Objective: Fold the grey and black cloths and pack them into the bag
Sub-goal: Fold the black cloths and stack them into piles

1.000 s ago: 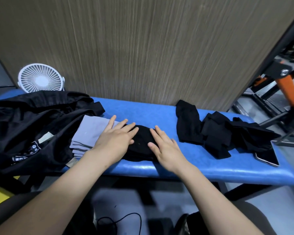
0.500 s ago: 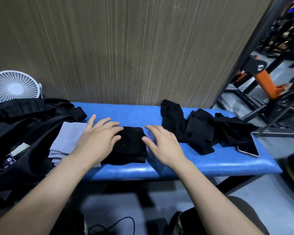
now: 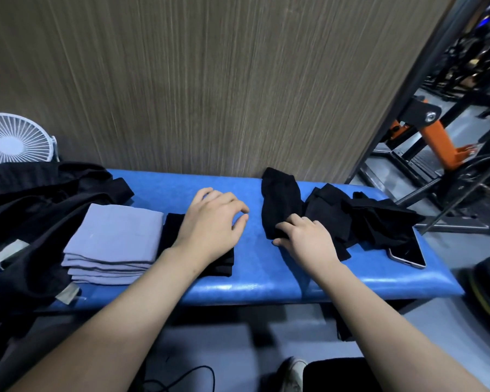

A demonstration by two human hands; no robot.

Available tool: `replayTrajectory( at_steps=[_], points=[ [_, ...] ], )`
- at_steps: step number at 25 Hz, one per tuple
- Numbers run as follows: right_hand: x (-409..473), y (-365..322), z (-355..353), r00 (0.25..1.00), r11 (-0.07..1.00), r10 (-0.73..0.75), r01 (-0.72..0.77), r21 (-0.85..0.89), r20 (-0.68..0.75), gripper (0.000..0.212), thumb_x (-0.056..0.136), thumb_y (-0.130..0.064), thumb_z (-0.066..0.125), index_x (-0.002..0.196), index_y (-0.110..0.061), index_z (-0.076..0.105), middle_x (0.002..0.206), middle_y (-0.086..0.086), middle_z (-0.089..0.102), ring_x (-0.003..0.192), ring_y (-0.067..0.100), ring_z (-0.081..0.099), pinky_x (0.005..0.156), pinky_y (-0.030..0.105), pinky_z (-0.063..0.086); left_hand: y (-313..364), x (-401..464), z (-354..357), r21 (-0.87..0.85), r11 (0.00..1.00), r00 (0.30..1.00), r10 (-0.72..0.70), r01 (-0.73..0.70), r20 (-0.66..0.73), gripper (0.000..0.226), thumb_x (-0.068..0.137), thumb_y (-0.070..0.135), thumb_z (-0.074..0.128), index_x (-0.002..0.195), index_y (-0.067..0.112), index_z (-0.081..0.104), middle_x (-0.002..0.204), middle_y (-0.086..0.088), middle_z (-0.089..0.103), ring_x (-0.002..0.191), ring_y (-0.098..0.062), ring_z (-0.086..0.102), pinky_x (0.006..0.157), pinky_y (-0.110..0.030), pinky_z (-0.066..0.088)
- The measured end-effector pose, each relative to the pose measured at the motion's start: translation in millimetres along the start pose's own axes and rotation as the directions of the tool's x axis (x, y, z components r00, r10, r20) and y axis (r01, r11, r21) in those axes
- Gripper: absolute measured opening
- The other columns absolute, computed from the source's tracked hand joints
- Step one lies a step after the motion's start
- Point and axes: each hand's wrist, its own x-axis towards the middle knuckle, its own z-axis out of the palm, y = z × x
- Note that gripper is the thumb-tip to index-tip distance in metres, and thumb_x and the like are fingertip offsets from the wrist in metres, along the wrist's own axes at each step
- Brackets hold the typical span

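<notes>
L hand (image 3: 210, 227) hovers over folded black cloth (image 3: 222, 260), fingers loosely curled, holding nothing. R hand (image 3: 309, 241) pinches edge of loose black cloths (image 3: 334, 213) on blue bench (image 3: 266, 284). Grey stack (image 3: 113, 241) beside black bag (image 3: 31, 222), left.

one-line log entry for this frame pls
stage: next black cloth pickup | left hand: open, over folded black cloth | right hand: pinching unfolded black cloth | grey stack: folded, beside bag
</notes>
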Motion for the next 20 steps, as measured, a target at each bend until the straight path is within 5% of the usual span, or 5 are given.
replayTrajectory(
  at_steps=[5,10,15,17,20],
  points=[
    [5.7,-6.1,2.5,0.995,0.992,-0.038,0.026,-0.124,-0.095,0.019,0.061,-0.012,0.084,0.065,-0.018,0.067,0.063,0.0,0.048,0.049,0.022,0.048,0.046,0.029,0.025,2.4,5.8,11.6,0.016,1.0,0.999,0.006,-0.007,0.043,0.02,0.093,0.035,0.058,0.106,0.028,0.071,0.104,0.014,0.067,0.102,-0.014,0.058,0.111,-0.029,0.022],
    [5.2,-17.3,-9.1,0.981,0.997,-0.047,0.033,-0.074,-0.19,0.033,0.044,0.008,0.072,0.058,-0.015,0.052,0.058,0.002,0.044,0.045,0.023,0.043,0.048,0.029,0.02,6.6,9.6,23.8,0.082,0.996,0.994,0.027,-0.035,0.102,0.03,0.084,0.032,0.068,0.114,0.029,0.068,0.107,0.013,0.065,0.104,-0.016,0.058,0.11,-0.032,0.027],
    [-0.9,-18.3,-23.5,0.941,0.991,0.047,-0.002,0.133,-0.335,0.015,0.07,-0.005,0.065,0.082,-0.014,0.064,0.069,0.001,0.053,0.051,0.024,0.051,0.043,0.027,0.027,19.3,13.5,36.9,0.121,0.991,0.986,0.039,-0.058,0.16,0.055,0.078,0.034,0.074,0.13,0.027,0.055,0.115,0.01,0.056,0.107,-0.017,0.053,0.102,-0.03,0.032],
    [-2.8,-13.3,-33.5,0.921,0.959,0.125,-0.017,0.282,-0.37,0.027,0.08,-0.006,0.06,0.105,-0.015,0.064,0.081,0.003,0.059,0.059,0.028,0.058,0.043,0.032,0.04,28.1,14.7,41.9,0.113,0.994,0.993,0.0,-0.013,0.119,0.053,0.076,0.036,0.077,0.119,0.022,0.05,0.11,0.006,0.051,0.099,-0.02,0.053,0.091,-0.032,0.037],
    [-6.9,-2.6,-47.7,0.912,0.838,0.233,-0.013,0.546,-0.337,0.05,0.089,-0.003,0.05,0.133,-0.025,0.049,0.089,0.004,0.055,0.071,0.031,0.056,0.063,0.043,0.051,41.9,12.6,47.8,0.067,0.997,0.998,-0.034,0.031,0.047,0.045,0.077,0.038,0.077,0.095,0.018,0.041,0.09,0.003,0.046,0.081,-0.024,0.052,0.078,-0.033,0.037]
  ],
)
